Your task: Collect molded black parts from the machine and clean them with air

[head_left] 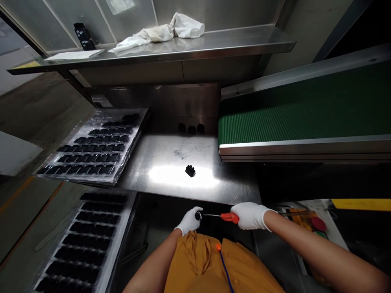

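My left hand (pixel 190 222), in a white glove, is closed round a small black plastic part (pixel 198 215) in front of my body. Also gloved, my right hand (pixel 249 215) grips a tool with a red handle (pixel 229 217) and a thin metal shaft (pixel 212 215). The shaft points left, its tip at or close to the black part; I cannot tell whether they touch. Beyond my hands, a single black part (pixel 190 171) lies on the steel table (pixel 165 162). Three more black parts (pixel 192 130) sit in shadow towards the back.
A plastic-covered tray (pixel 100 176) with rows of black parts stands left, another tray (pixel 117 244) below it. At right is a green conveyor belt (pixel 299 110). White cloth (pixel 186 26) lies on the steel shelf (pixel 232 42). A red button (pixel 318 224) is at lower right.
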{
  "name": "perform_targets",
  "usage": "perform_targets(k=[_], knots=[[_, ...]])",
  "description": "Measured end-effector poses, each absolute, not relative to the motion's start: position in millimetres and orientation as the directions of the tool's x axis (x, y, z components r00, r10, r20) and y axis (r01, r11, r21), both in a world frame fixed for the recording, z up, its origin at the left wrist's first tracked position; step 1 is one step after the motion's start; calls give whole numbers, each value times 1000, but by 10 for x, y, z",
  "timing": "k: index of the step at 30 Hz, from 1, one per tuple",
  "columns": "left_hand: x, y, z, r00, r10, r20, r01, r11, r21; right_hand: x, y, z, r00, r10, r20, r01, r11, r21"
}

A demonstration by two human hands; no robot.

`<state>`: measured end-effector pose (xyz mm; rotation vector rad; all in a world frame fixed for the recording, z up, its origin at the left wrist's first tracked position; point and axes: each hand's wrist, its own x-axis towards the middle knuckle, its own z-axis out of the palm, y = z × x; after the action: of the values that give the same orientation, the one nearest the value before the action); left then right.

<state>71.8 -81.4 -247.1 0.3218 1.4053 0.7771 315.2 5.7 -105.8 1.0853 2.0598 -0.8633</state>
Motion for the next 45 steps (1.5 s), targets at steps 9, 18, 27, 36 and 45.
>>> perform_targets(k=[9, 18, 27, 36, 45], knots=[[684, -833, -2371, 13, 844, -537, -75, 536, 841, 3171, 57, -1038, -434, 433, -790, 867, 439, -236], [694, -839, -2420, -101, 849, -519, -67, 514, 855, 3159, -23, -985, -476, 453, -754, 851, 455, -264], [743, -827, -2424, -142, 758, -637, -175, 614, 770, 3130, -181, -1021, -504, 466, -727, 830, 494, -259], [772, -847, -2431, -34, 577, -816, -442, 724, 530, 3089, -202, -1021, -528, 484, -698, 818, 510, -265], [632, -886, -2219, 165, 532, -830, -688, 665, 289, 3161, -153, -1047, -507, 491, -708, 832, 493, -254]])
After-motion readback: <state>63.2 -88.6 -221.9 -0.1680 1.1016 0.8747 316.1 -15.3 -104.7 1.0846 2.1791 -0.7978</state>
